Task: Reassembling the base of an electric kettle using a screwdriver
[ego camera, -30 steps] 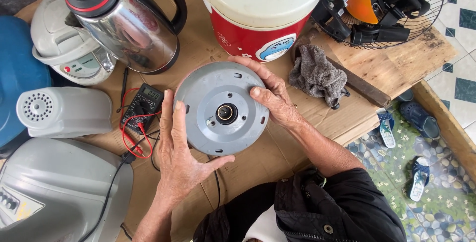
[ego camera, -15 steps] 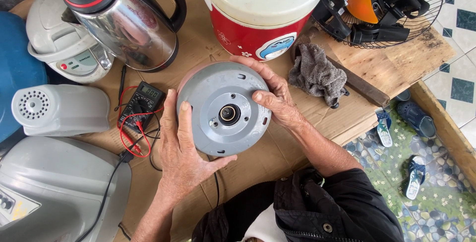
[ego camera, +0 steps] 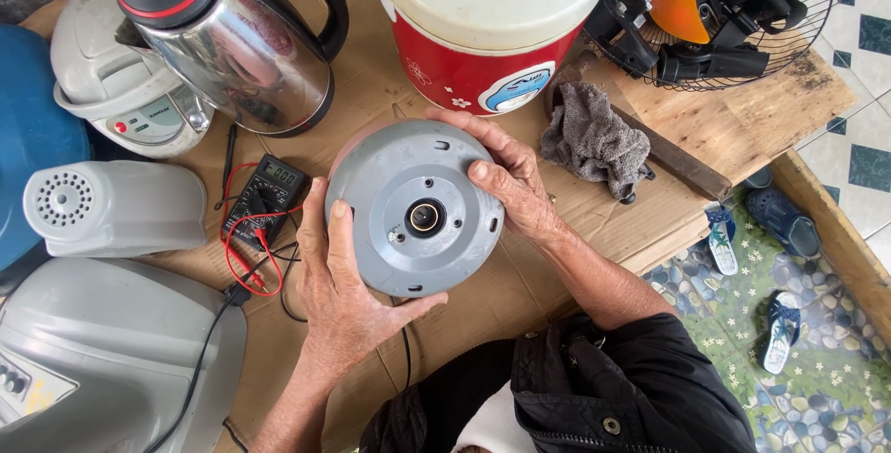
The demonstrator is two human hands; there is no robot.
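Nearest, the person: a black zipped jacket point(ego camera: 594, 388) sits at the bottom edge, both bare forearms reaching up over the worktop.
Left hand point(ego camera: 348, 295): its grip is wrapped around the lower left rim of the round grey plastic kettle base point(ego camera: 413, 207), fingers lying up the left side, thumb pressed along the bottom edge.
Right hand point(ego camera: 506, 179): its grip closes on the upper right rim of the same base, fingers curled over the top edge, thumb flat on the grey face.
Kettle base: held between both hands just above the worktop, near its middle, face turned to the camera; a round brass-coloured connector sits at its centre.
Worktop point(ego camera: 733, 128): wooden planks, covered in the middle by flattened brown cardboard point(ego camera: 520, 291).
Left of the hands: a small black multimeter point(ego camera: 264, 195) with red and black leads lies on the cardboard, just beside the left fingers.
Further left: a pale grey plastic appliance with a round grille point(ego camera: 111, 204), and below it a larger grey plastic housing point(ego camera: 102, 360).
Right of the hands: a crumpled grey rag point(ego camera: 594, 140) rests near the right knuckles.
Behind, left: a stainless steel electric kettle with black handle point(ego camera: 237, 40) stands against a white rice cooker point(ego camera: 116, 91).
Behind, middle: a red and white rice cooker point(ego camera: 487, 21).
Far right corner: black fan parts in a wire fan guard point(ego camera: 733, 17).
Floor: patterned tiles with blue sandals point(ego camera: 780, 221) well off to the right.
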